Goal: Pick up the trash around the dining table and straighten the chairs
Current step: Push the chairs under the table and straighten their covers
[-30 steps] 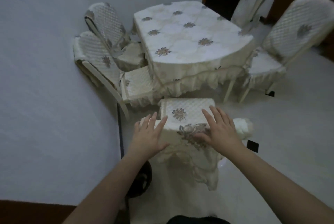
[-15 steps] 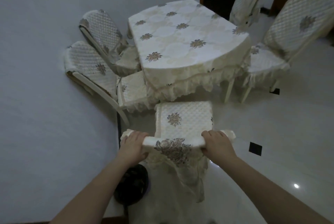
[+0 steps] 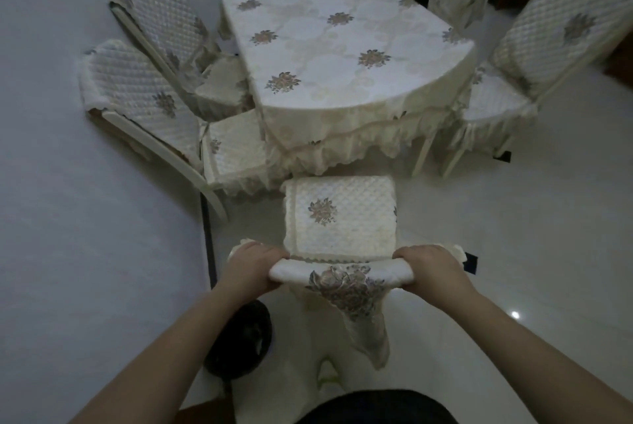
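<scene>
A dining chair point(image 3: 337, 218) with a cream quilted cover stands just in front of me, its seat pointing at the dining table point(image 3: 335, 43). My left hand point(image 3: 251, 266) grips the left end of the chair's top rail. My right hand point(image 3: 430, 267) grips the right end of the same rail. A flowered flap of the cover hangs down the chair back between my hands. The table wears a cream flowered cloth with a frilled hem.
Two covered chairs point(image 3: 147, 94) stand at the table's left against the white wall, seats tucked under the cloth. Two more chairs point(image 3: 534, 46) stand at the right and far side. A dark round object point(image 3: 239, 341) lies on the pale tiled floor near my left forearm.
My open hands came down and closed on the chair's top rail. The chair seat now sits a little nearer the table hem, and my view has moved closer.
</scene>
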The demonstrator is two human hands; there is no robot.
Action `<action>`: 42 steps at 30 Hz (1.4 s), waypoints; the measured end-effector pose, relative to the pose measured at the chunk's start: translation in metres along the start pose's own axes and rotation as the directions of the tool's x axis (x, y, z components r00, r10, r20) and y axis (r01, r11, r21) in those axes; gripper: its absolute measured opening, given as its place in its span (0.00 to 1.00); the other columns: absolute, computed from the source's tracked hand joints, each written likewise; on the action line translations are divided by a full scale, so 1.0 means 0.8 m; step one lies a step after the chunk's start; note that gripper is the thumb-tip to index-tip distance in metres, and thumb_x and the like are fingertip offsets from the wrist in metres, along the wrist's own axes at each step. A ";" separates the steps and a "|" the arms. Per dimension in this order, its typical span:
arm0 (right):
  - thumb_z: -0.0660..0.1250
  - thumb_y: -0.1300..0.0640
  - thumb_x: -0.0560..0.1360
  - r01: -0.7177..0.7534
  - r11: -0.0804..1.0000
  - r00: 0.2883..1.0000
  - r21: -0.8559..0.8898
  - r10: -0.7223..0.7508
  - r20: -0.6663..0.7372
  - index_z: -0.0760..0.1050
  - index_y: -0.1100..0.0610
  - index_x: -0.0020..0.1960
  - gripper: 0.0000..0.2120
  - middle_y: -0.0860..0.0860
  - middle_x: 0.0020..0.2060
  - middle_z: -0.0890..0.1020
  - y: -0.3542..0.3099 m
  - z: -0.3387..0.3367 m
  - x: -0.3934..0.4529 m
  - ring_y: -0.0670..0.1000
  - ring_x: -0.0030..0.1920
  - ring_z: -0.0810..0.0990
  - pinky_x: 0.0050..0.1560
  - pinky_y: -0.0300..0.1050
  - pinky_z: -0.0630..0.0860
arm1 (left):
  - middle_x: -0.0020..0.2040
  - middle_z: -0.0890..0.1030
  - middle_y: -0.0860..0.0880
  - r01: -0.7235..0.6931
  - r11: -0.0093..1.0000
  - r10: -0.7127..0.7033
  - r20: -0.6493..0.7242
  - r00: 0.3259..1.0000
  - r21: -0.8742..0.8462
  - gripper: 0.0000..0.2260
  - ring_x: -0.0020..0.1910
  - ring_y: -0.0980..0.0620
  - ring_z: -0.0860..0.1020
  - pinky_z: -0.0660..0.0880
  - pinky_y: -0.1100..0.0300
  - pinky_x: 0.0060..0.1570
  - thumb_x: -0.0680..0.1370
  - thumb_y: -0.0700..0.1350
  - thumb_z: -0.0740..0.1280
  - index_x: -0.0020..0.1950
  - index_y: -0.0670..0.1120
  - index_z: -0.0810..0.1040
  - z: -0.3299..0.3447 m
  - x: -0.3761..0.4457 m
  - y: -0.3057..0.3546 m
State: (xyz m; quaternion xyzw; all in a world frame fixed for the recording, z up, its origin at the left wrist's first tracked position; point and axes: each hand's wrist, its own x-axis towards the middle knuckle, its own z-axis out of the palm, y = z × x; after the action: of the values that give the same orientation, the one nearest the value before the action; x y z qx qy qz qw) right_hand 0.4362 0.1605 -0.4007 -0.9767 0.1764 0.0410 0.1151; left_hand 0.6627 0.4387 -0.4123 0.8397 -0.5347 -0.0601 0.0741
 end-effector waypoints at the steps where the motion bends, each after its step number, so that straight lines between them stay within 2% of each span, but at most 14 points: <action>1: 0.71 0.45 0.61 0.013 1.000 1.000 -0.006 -0.013 0.023 0.80 0.45 0.45 0.12 0.47 0.37 0.83 0.002 0.000 0.002 0.52 0.38 0.81 0.38 0.43 0.70 | 0.39 0.83 0.55 -0.008 1.000 0.008 -0.014 1.000 -0.006 0.18 0.37 0.52 0.81 0.76 0.59 0.42 0.56 0.50 0.77 0.45 0.55 0.82 0.004 0.000 -0.004; 4: 0.66 0.46 0.64 0.039 0.998 0.995 -0.041 -0.035 0.097 0.80 0.45 0.47 0.12 0.45 0.39 0.83 0.004 0.001 0.007 0.50 0.41 0.81 0.42 0.46 0.75 | 0.39 0.83 0.55 -0.041 0.999 0.039 -0.062 0.997 -0.032 0.15 0.37 0.52 0.81 0.76 0.59 0.40 0.58 0.50 0.74 0.45 0.55 0.82 0.011 0.001 -0.010; 7: 0.66 0.47 0.64 0.035 0.999 0.997 -0.037 -0.032 0.071 0.80 0.45 0.45 0.10 0.45 0.38 0.83 0.007 0.002 0.006 0.50 0.40 0.81 0.41 0.47 0.75 | 0.34 0.82 0.54 -0.100 0.994 0.094 -0.108 0.990 -0.050 0.14 0.32 0.53 0.80 0.74 0.61 0.33 0.58 0.49 0.76 0.42 0.54 0.82 0.012 0.004 -0.013; 10: 0.63 0.45 0.63 0.048 0.998 0.996 -0.051 -0.044 0.075 0.80 0.46 0.46 0.14 0.47 0.39 0.82 0.010 0.003 0.007 0.52 0.40 0.81 0.41 0.49 0.76 | 0.32 0.81 0.53 -0.131 0.990 0.123 -0.125 0.985 -0.055 0.10 0.29 0.51 0.79 0.72 0.61 0.28 0.61 0.51 0.70 0.41 0.54 0.81 0.013 0.008 -0.015; 14: 0.65 0.48 0.66 0.065 0.995 0.989 -0.071 -0.054 0.139 0.80 0.48 0.46 0.11 0.47 0.40 0.81 0.013 -0.012 0.013 0.52 0.43 0.81 0.41 0.46 0.74 | 0.30 0.79 0.53 -0.121 0.991 0.111 -0.142 0.984 -0.061 0.09 0.27 0.50 0.78 0.71 0.61 0.27 0.60 0.51 0.72 0.39 0.54 0.80 0.016 0.012 -0.012; 17: 0.68 0.49 0.69 0.090 0.987 0.984 -0.135 -0.067 0.166 0.79 0.47 0.50 0.10 0.46 0.45 0.81 0.021 -0.034 0.021 0.51 0.46 0.80 0.40 0.42 0.70 | 0.28 0.79 0.53 -0.096 0.991 0.082 -0.154 0.985 -0.088 0.05 0.27 0.51 0.78 0.73 0.60 0.26 0.63 0.53 0.68 0.35 0.53 0.79 0.009 0.025 -0.001; 21: 0.66 0.44 0.71 0.081 0.976 0.970 -0.200 -0.031 0.241 0.77 0.42 0.55 0.13 0.43 0.50 0.79 0.043 -0.070 0.033 0.49 0.50 0.80 0.42 0.43 0.72 | 0.29 0.79 0.54 -0.080 0.995 0.074 -0.120 0.990 -0.054 0.07 0.29 0.52 0.78 0.74 0.59 0.27 0.63 0.55 0.68 0.36 0.54 0.80 -0.003 0.050 0.022; 27: 0.63 0.45 0.71 0.090 0.975 0.960 -0.204 -0.030 0.278 0.76 0.42 0.54 0.12 0.42 0.47 0.78 0.101 -0.085 0.009 0.47 0.46 0.79 0.43 0.45 0.76 | 0.29 0.78 0.54 -0.126 0.990 0.119 -0.115 0.986 -0.062 0.05 0.28 0.54 0.77 0.72 0.60 0.26 0.60 0.50 0.71 0.35 0.54 0.79 -0.004 0.076 0.078; 33: 0.63 0.44 0.71 0.036 0.984 0.974 -0.174 0.005 0.228 0.77 0.41 0.53 0.12 0.41 0.48 0.79 0.183 -0.095 -0.011 0.45 0.49 0.78 0.40 0.42 0.72 | 0.31 0.79 0.54 -0.110 0.992 0.104 -0.089 0.991 -0.065 0.07 0.30 0.51 0.78 0.72 0.59 0.26 0.62 0.52 0.67 0.38 0.54 0.79 0.012 0.132 0.142; 37: 0.65 0.49 0.70 0.011 0.990 0.986 -0.139 0.012 0.166 0.78 0.44 0.48 0.07 0.42 0.44 0.80 0.236 -0.106 -0.002 0.45 0.48 0.78 0.34 0.38 0.62 | 0.32 0.80 0.55 -0.069 0.997 0.066 -0.072 0.995 -0.036 0.10 0.31 0.52 0.79 0.74 0.59 0.27 0.63 0.56 0.65 0.39 0.55 0.80 0.020 0.171 0.179; 40: 0.70 0.54 0.66 0.030 1.000 0.996 -0.004 -0.029 0.088 0.80 0.45 0.48 0.11 0.45 0.41 0.82 0.275 -0.106 0.016 0.48 0.45 0.79 0.41 0.41 0.70 | 0.31 0.79 0.55 -0.020 1.000 0.020 -0.091 0.996 0.003 0.12 0.29 0.53 0.78 0.72 0.63 0.26 0.61 0.60 0.65 0.38 0.56 0.80 0.020 0.195 0.201; 42: 0.73 0.56 0.62 0.041 0.998 0.999 0.038 -0.042 0.029 0.81 0.45 0.48 0.15 0.45 0.40 0.82 0.297 -0.107 0.029 0.49 0.43 0.79 0.44 0.44 0.72 | 0.31 0.79 0.56 0.007 1.000 -0.006 -0.112 0.994 0.009 0.13 0.30 0.54 0.78 0.71 0.63 0.25 0.61 0.62 0.65 0.38 0.56 0.80 0.015 0.211 0.216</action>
State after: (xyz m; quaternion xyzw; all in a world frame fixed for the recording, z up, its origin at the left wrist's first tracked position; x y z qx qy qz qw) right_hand 0.3772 -0.0844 -0.3706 -0.9771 0.1551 0.0498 0.1367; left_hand 0.5781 0.2127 -0.3953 0.8439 -0.5271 -0.0106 0.0996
